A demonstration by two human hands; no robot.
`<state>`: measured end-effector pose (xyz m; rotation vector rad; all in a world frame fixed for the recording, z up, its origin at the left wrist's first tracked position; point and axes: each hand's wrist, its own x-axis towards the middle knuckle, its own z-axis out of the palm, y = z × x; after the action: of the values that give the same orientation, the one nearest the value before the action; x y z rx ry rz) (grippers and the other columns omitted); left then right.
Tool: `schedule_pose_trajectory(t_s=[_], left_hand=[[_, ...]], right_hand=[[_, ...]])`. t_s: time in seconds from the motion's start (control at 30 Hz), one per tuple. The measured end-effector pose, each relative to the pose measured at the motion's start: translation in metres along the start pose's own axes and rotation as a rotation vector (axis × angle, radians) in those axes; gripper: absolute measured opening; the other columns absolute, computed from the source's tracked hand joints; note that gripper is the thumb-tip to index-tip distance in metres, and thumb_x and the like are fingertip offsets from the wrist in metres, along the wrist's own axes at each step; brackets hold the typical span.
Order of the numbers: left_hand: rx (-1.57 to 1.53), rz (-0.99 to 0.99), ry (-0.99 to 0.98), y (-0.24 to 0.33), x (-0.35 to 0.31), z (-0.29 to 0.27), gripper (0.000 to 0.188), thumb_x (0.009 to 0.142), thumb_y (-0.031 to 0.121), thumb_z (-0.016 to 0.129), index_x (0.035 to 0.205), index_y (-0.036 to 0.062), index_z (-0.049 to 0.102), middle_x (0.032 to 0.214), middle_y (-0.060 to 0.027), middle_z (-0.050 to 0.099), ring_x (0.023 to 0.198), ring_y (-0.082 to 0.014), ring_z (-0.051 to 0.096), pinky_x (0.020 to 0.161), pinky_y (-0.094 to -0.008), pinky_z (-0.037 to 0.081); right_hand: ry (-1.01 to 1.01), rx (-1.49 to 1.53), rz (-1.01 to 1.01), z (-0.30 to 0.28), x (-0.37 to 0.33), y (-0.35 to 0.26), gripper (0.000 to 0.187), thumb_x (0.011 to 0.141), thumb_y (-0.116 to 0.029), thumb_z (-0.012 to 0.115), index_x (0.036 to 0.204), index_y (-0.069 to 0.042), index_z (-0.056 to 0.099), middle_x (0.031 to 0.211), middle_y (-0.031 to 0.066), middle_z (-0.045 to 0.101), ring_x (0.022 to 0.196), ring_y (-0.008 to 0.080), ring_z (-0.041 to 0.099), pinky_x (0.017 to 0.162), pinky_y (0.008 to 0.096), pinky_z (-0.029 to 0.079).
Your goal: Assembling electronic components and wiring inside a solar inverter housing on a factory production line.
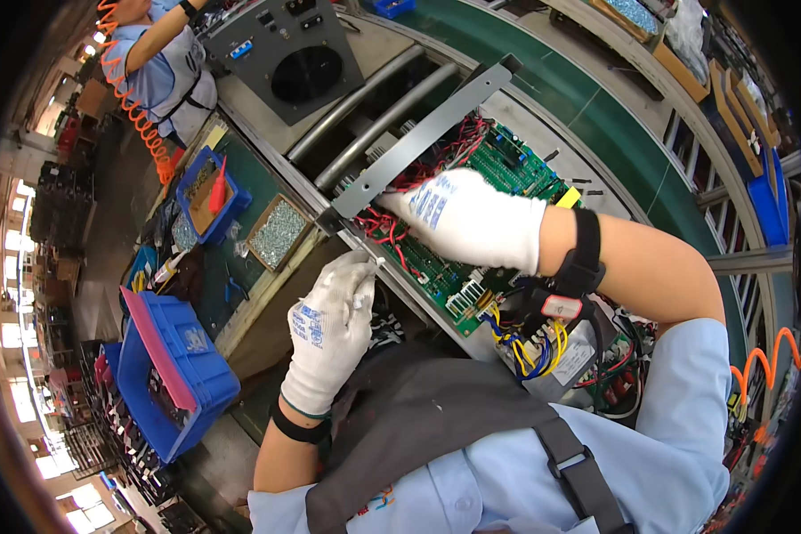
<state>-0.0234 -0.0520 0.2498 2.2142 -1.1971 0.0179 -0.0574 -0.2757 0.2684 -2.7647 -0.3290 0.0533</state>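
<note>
A green circuit board (516,169) with bundles of red wires (390,233) lies in an open metal chassis in front of me. A grey metal bar (423,138) with holes crosses over its far left part. My right hand (472,218), in a white knit glove, reaches over the board. Its fingers are bent together among the red wires beside the bar, and their tips are partly hidden. At the chassis's left edge, my left hand (331,320), also gloved, has thumb and fingers pinched. Whatever may be between them is too small to name.
Left of the chassis are a blue bin (231,214) with a red-handled tool, a box of small screws (279,233) and a larger blue crate (196,356). A grey panel (285,53) stands beyond the metal rollers (356,102). A co-worker (165,67) is at far left.
</note>
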Motion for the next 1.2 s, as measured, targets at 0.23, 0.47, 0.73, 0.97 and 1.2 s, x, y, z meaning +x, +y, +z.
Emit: schedule_pose_trajectory(t_s=[0.23, 0.47, 0.73, 0.97, 1.2], left_hand=[[-0.1, -0.115, 0.019, -0.001, -0.007, 0.001, 0.015, 0.086, 0.005, 0.057, 0.1, 0.0025, 0.063, 0.096, -0.0139, 0.065, 0.083, -0.03, 0.065, 0.073, -0.0341, 0.051], [-0.075, -0.116, -0.01, -0.007, -0.009, 0.0, 0.014, 0.085, 0.004, 0.058, 0.098, 0.0031, 0.063, 0.097, -0.0131, 0.065, 0.084, -0.0296, 0.065, 0.072, -0.0334, 0.052], [-0.096, -0.076, 0.025, 0.004, 0.003, 0.003, 0.016, 0.089, 0.007, 0.054, 0.1, -0.001, 0.063, 0.101, -0.0159, 0.066, 0.092, -0.0288, 0.064, 0.082, -0.0343, 0.049], [-0.156, -0.107, 0.144, 0.008, 0.006, 0.005, 0.014, 0.089, 0.004, 0.056, 0.1, -0.001, 0.062, 0.104, -0.0165, 0.065, 0.1, -0.0278, 0.062, 0.086, -0.0343, 0.048], [-0.825, -0.538, 0.152, 0.02, 0.018, 0.009, 0.026, 0.096, 0.023, 0.056, 0.107, -0.0005, 0.059, 0.096, -0.009, 0.066, 0.042, 0.001, 0.037, 0.038, -0.0167, 0.026]], right_hand=[[0.205, 0.105, -0.153, -0.023, -0.033, 0.025, 0.031, 0.081, -0.015, 0.059, 0.108, -0.002, 0.061, 0.078, 0.0188, 0.064, 0.077, 0.0363, 0.064, 0.068, 0.0433, 0.051], [-0.248, 0.237, -0.137, -0.065, -0.08, 0.0, 0.016, 0.079, -0.015, 0.056, 0.084, -0.001, 0.062, 0.074, 0.0171, 0.062, 0.074, 0.0349, 0.063, 0.067, 0.0427, 0.05], [-0.134, 0.253, 0.03, -0.034, -0.047, 0.022, 0.038, 0.084, -0.015, 0.056, 0.118, 0.003, 0.052, 0.089, 0.0215, 0.063, 0.084, 0.0378, 0.063, 0.073, 0.0425, 0.051], [0.096, 0.429, 0.051, -0.053, -0.037, 0.077, 0.048, 0.093, -0.028, 0.052, 0.127, 0.006, 0.049, 0.103, 0.0184, 0.064, 0.089, 0.0215, 0.063, 0.077, 0.0306, 0.052], [-0.144, 1.08, 0.049, -0.038, -0.021, 0.069, 0.045, 0.091, -0.024, 0.053, 0.126, 0.005, 0.051, 0.091, 0.0126, 0.067, 0.079, 0.0158, 0.064, 0.07, 0.0282, 0.052]])
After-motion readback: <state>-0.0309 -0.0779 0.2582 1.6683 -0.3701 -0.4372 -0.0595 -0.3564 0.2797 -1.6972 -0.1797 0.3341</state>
